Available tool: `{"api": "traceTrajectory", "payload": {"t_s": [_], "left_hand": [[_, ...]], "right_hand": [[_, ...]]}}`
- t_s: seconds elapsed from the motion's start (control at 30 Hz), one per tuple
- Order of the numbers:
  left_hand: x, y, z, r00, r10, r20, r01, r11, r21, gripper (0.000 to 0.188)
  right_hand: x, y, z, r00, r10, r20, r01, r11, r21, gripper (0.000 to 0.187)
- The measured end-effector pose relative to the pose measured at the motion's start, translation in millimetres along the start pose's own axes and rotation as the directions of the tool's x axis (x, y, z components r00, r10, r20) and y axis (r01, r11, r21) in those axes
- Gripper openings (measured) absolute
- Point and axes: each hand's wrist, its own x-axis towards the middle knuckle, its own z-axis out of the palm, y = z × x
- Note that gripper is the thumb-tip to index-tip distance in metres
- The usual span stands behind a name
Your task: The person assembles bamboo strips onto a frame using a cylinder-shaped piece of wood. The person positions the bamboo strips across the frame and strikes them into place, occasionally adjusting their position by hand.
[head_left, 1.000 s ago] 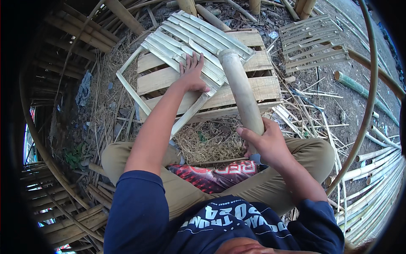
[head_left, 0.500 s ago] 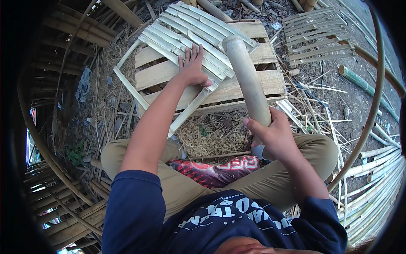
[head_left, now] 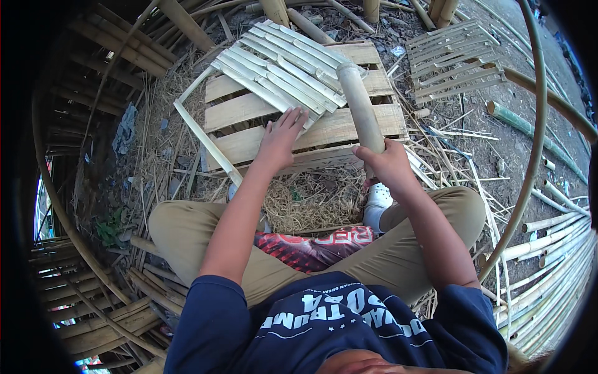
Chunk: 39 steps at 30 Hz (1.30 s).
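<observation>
A panel of pale split bamboo slats point(head_left: 274, 59) lies slantwise on a low wooden pallet point(head_left: 243, 112). My left hand point(head_left: 281, 140) rests at the panel's near corner, its fingers stretched out against the slat ends and gripping nothing. A long bamboo strip point(head_left: 202, 137) juts from the panel's left side and runs toward me; my left forearm hides part of the near side. In my right hand point(head_left: 387, 163) is a thick bamboo tube point(head_left: 360, 106), clasped round its lower end. The tube tilts away from me, and its far end appears above the panel's right side.
Another slatted bamboo panel point(head_left: 455, 62) lies on the ground at the far right. A green bamboo pole point(head_left: 520, 119) and a stack of bamboo poles point(head_left: 554, 262) are on the right. Shavings point(head_left: 305, 199) cover the ground before my crossed legs. A curved bamboo hoop point(head_left: 541, 124) arches at right.
My left hand has slid off the slats' top toward me, to the panel's near corner. The right hand still grips the bamboo tube, which has shifted slightly. The whole view has moved a little.
</observation>
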Motion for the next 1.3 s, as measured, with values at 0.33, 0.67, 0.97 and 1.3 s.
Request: {"api": "traceTrajectory", "payload": {"t_s": [0.33,0.67,0.97,1.3], "left_hand": [[4,-31,-44,0.961,0.115,-0.251,-0.203,0.91,-0.361,0.077],[11,-41,-101,0.991,0.06,-0.121,-0.11,0.876,-0.47,0.074],[15,-37,-108,0.99,0.141,-0.02,-0.136,0.888,-0.439,0.082],[34,-70,-139,0.979,0.203,0.007,-0.178,0.873,-0.453,0.076]], "right_hand": [[14,-10,-6,0.998,0.008,-0.054,-0.009,1.0,-0.019,0.044],[23,-33,6,0.998,-0.029,-0.052,0.027,0.999,-0.032,0.046],[28,-50,14,0.997,-0.077,-0.016,0.077,0.997,0.006,0.042],[35,-63,26,0.995,-0.094,0.023,0.094,0.996,-0.005,0.045]]}}
